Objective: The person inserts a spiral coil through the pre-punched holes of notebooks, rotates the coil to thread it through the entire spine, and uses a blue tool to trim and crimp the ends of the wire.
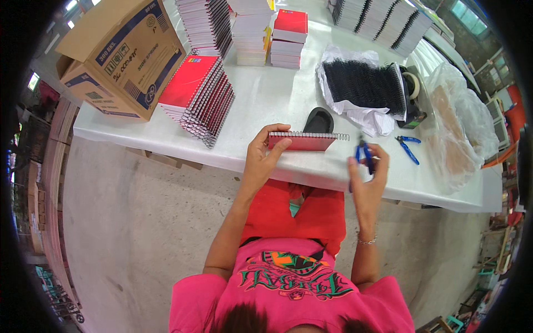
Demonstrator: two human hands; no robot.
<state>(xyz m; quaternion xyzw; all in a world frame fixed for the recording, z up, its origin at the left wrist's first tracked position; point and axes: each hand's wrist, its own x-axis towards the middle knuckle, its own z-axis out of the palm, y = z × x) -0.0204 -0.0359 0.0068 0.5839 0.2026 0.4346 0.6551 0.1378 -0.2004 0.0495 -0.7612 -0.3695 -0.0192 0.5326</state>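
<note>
My left hand (pixel 263 154) is closed around the left end of a red spiral notebook (pixel 305 144), held on edge near the table's front with its wire spine up. A length of the coil (pixel 343 137) sticks out past the notebook's right end. To the right of that end, my right hand (pixel 368 180) grips blue-handled pliers (pixel 363 156), their jaws blurred and pointing away from me. The pliers look apart from the coil. Just behind the notebook lies a rounded black object (pixel 318 120) whose kind I cannot make out.
Blue-handled pliers (pixel 408 149) lie at the right, near a clear plastic bag (pixel 458 122). Black spiral coils (pixel 363 83) rest on white paper beside a tape roll (pixel 412 85). Bound red notebooks (pixel 191 83) are stacked by a cardboard box (pixel 125 61). More stacks (pixel 288 39) stand behind.
</note>
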